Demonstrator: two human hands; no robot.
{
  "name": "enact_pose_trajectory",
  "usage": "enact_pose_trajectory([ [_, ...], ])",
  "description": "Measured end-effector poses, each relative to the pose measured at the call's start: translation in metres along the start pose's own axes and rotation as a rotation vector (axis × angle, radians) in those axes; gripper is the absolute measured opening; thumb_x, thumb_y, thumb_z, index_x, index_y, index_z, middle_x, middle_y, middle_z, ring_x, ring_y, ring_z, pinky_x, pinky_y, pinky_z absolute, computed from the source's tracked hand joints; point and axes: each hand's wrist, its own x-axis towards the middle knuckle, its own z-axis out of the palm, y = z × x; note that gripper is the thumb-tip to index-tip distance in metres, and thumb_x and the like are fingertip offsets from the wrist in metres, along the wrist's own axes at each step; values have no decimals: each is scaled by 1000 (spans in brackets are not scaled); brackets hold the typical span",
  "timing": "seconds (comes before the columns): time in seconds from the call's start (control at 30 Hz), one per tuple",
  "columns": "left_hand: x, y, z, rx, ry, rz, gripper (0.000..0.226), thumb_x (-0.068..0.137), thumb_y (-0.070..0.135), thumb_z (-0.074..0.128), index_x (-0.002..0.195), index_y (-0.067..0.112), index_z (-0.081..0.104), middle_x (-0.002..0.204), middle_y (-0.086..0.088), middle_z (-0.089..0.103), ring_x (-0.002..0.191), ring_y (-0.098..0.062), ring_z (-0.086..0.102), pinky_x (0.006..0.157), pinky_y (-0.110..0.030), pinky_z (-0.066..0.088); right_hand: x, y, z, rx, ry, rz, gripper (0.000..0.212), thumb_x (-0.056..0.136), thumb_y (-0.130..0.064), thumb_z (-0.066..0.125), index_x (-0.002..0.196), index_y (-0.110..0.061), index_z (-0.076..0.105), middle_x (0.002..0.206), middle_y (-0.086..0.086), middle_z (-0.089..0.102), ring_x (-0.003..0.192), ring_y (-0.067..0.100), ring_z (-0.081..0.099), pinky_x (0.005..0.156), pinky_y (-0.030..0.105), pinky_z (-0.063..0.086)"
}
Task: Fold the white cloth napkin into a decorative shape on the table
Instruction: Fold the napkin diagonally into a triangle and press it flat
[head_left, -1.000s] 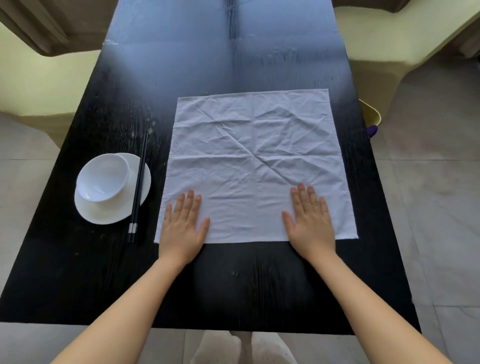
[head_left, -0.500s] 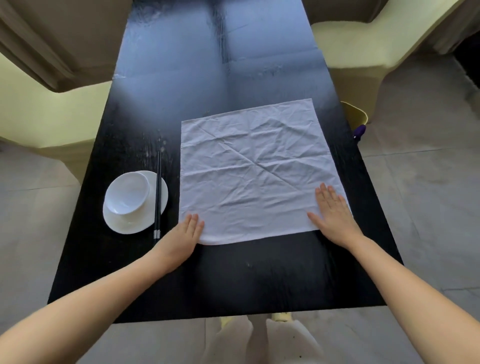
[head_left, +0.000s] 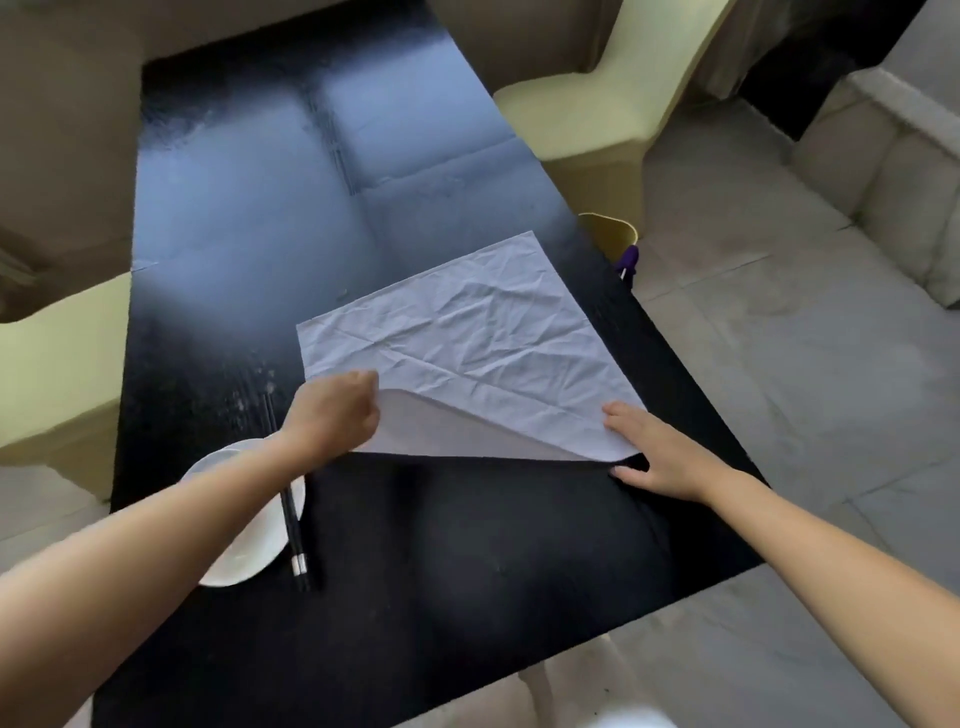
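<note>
The white cloth napkin (head_left: 467, 343) lies creased on the black table (head_left: 467, 545), turned at an angle. My left hand (head_left: 335, 410) is closed on the napkin's near left corner and holds it lifted off the table, so the underside shows. My right hand (head_left: 657, 457) lies at the near right corner, fingers over the cloth and thumb under its edge; whether it pinches the corner or only presses it I cannot tell.
A white plate (head_left: 244, 545) sits near the left edge, partly under my left forearm, with black chopsticks (head_left: 291, 514) along its right side. Pale yellow chairs (head_left: 587, 109) stand on both sides. A yellow bin (head_left: 608, 234) is by the right edge.
Both hands slid outward from flat on the napkin to its near corners. The left hand has closed on its corner and lifted it. The view has tilted.
</note>
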Motion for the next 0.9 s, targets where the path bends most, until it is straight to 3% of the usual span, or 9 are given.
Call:
enact_pose_trajectory([
  [0.13,79,-5,-43,-241,67,-106,16,85,14,48,96,6,54,101,-20,63,92,-39,56,69,-35,37,2,0,5,119,174,93,43,86,-15,63,127,-8,51,135,7,51,126,22,47,106,26,34],
  [0.23,129,-2,-56,-344,17,-88,27,87,9,47,112,2,53,114,-23,59,104,-38,53,80,-35,37,11,1,6,147,327,136,4,83,-7,63,87,-7,63,94,7,64,94,25,55,85,32,47],
  [0.33,174,8,-51,-359,-28,-42,30,91,8,43,119,5,51,123,-21,55,110,-36,51,88,-36,38,12,8,5,191,346,266,38,83,-17,64,58,-20,37,70,-2,47,73,18,44,64,28,39],
  [0.47,230,25,-33,-385,-70,-8,27,92,9,42,116,10,55,122,-18,55,108,-34,52,86,-32,38,12,14,6,274,335,357,44,83,-21,63,56,-16,28,64,3,44,69,16,44,59,28,35],
  [0.63,284,52,-9,-423,-96,7,30,90,7,45,116,10,59,121,-16,59,111,-32,52,91,-32,39,25,19,-6,301,176,488,42,82,-29,57,56,-17,27,65,-3,39,61,14,39,54,27,28],
  [0.9,340,96,23,-537,-136,-28,22,91,13,50,105,9,66,105,-12,64,100,-28,57,76,-24,37,29,19,-28,303,-17,618,33,73,-30,51,57,-17,26,57,-1,32,53,13,24,49,24,17],
])
